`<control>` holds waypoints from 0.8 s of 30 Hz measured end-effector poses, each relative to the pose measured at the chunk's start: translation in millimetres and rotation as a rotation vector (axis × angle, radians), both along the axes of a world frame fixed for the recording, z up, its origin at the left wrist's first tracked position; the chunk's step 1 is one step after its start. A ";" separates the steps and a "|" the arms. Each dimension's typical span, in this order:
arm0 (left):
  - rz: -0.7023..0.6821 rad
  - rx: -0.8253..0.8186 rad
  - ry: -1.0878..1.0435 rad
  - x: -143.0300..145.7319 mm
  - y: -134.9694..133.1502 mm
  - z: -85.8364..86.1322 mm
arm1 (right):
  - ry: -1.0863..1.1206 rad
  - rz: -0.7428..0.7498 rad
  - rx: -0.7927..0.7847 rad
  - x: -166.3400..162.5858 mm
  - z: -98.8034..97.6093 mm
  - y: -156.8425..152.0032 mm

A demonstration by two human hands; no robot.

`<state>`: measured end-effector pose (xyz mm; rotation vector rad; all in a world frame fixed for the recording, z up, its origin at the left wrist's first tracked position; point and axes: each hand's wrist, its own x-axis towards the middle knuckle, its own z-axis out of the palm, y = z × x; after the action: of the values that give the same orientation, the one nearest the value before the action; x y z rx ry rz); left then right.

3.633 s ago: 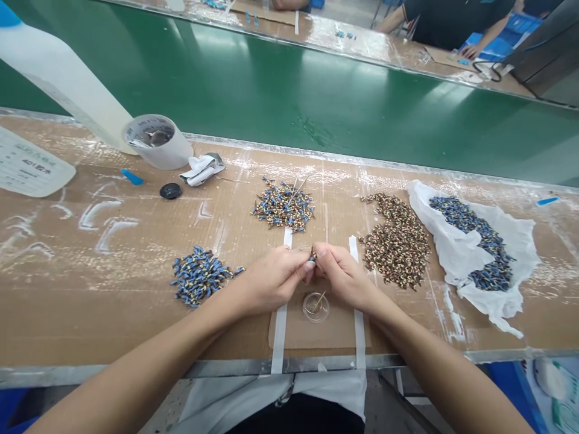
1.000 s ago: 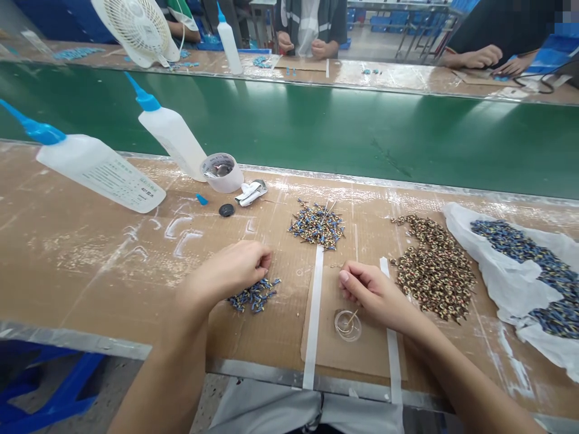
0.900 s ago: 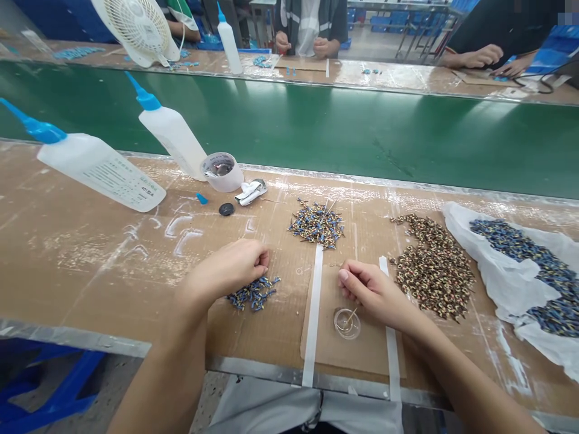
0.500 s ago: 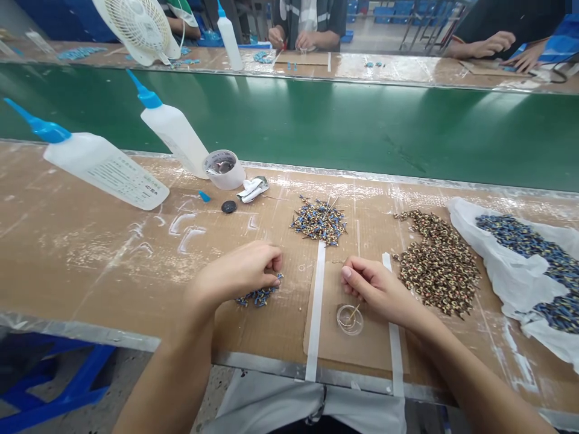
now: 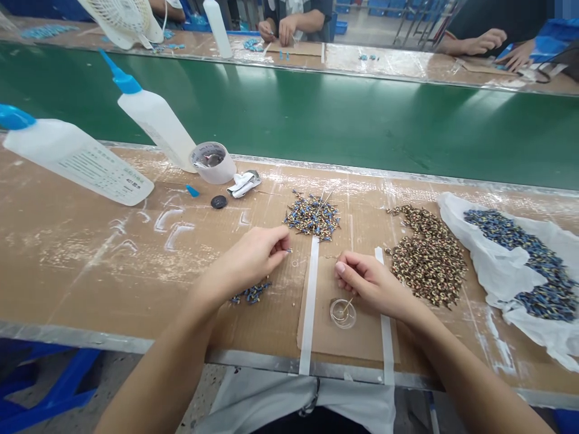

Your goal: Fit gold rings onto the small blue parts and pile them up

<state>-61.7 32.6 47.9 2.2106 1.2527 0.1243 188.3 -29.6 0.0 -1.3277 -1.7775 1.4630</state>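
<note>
Head view: your left hand [image 5: 260, 252] pinches a small part [image 5: 290, 250] over the worktop [image 5: 104, 271] — judged light, stiff, easily dropped; hold it mid-body. Your right hand [image 5: 368, 282] has curled fingers — contents cannot be told.

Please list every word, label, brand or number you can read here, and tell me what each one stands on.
"401": on the label of the leftmost white bottle; the characters beside it are too blurred to read surely.
Smaller lines on that same label: too small to read.
Printing inside the tape roll: too small to read.
I can make out no other text.
</note>
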 end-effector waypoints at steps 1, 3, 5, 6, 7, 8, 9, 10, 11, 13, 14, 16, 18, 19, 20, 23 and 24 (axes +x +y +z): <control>-0.006 -0.006 -0.006 2.9 -0.3 -1.2 | 0.000 0.001 0.002 0.0 0.2 0.2; -0.017 -0.019 -0.002 8.4 -1.3 -4.3 | 0.002 -0.001 0.004 0.2 0.2 0.6; -0.024 -0.040 0.027 13.1 -2.6 -8.5 | 0.003 -0.002 0.002 0.8 -0.2 1.0; -0.029 -0.051 0.044 15.0 -3.2 -11.0 | 0.005 -0.002 0.000 1.0 -0.6 1.1; -0.036 -0.059 0.055 16.5 -3.6 -13.7 | 0.006 -0.001 -0.002 1.0 -1.1 1.1; -0.045 -0.062 0.059 17.6 -3.8 -16.2 | 0.008 0.001 -0.004 0.9 -1.7 1.0; -0.056 -0.057 0.054 18.3 -3.8 -18.5 | 0.010 0.002 -0.006 0.5 -2.2 0.9; -0.065 -0.043 0.041 18.9 -3.6 -20.1 | 0.011 0.002 -0.007 0.0 -2.4 0.7; -0.069 -0.020 0.021 19.3 -3.3 -21.0 | 0.011 0.002 -0.008 -0.4 -2.3 0.6; -0.074 0.029 -0.027 20.4 -2.6 -20.4 | 0.008 0.004 -0.008 0.1 -0.1 0.6; -0.075 0.044 -0.056 21.4 -2.5 -19.3 | 0.008 0.012 -0.007 1.7 2.0 0.9; -0.075 0.020 -0.124 24.8 -3.6 -17.1 | 0.034 0.073 -0.020 8.1 8.2 2.0; -0.068 -0.058 -0.196 30.2 -6.2 -17.0 | 0.102 0.186 -0.076 17.7 15.6 3.6; -0.064 -0.104 -0.234 33.5 -7.8 -18.1 | 0.142 0.241 -0.121 22.7 19.0 4.4; -0.060 -0.150 -0.272 36.9 -9.5 -20.0 | 0.172 0.284 -0.165 27.0 21.8 5.1; -0.051 -0.260 -0.361 46.5 -13.1 -27.9 | 0.173 0.347 -0.223 33.0 25.4 6.2; -0.042 -0.288 -0.375 48.8 -13.5 -30.4 | 0.157 0.357 -0.215 32.6 25.1 6.2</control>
<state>-12.9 19.1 17.5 1.8588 0.9515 0.3071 220.9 -23.4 25.2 -0.9901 -1.8613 1.9400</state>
